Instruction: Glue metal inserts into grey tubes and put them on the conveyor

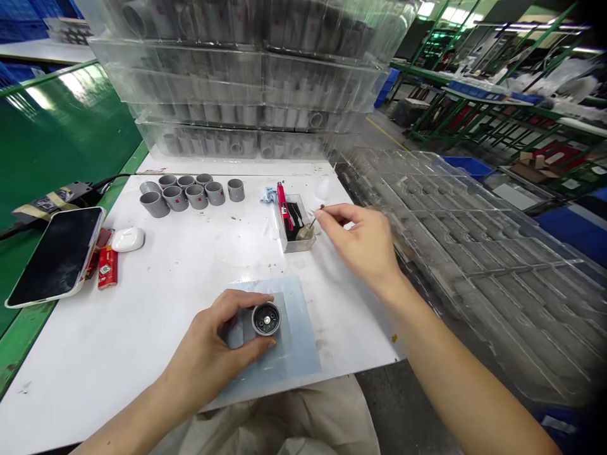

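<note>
My left hand [215, 341] curls its thumb and fingers around a short grey cylinder [266, 318]. Its open top faces up and shows a dark inside with a light round centre. The cylinder is over a light blue sheet [303, 328] at the table's front edge. My right hand [358, 237] is closed in a pinch on a thin stick [313, 221] with a dark end, its kind too small to tell. That hand is beside a small clear box [298, 245], which holds a red utility knife [283, 208], black pieces and a small brownish bottle [306, 232].
Several grey cylinders [194, 196] stand at the back left. A phone [54, 253], a white earbud case [128, 239] and a red packet [108, 268] lie left. Clear trays [199, 76] of cylinders are stacked behind; more clear trays [474, 234] lie right. A blue cloth [269, 194] is near the box.
</note>
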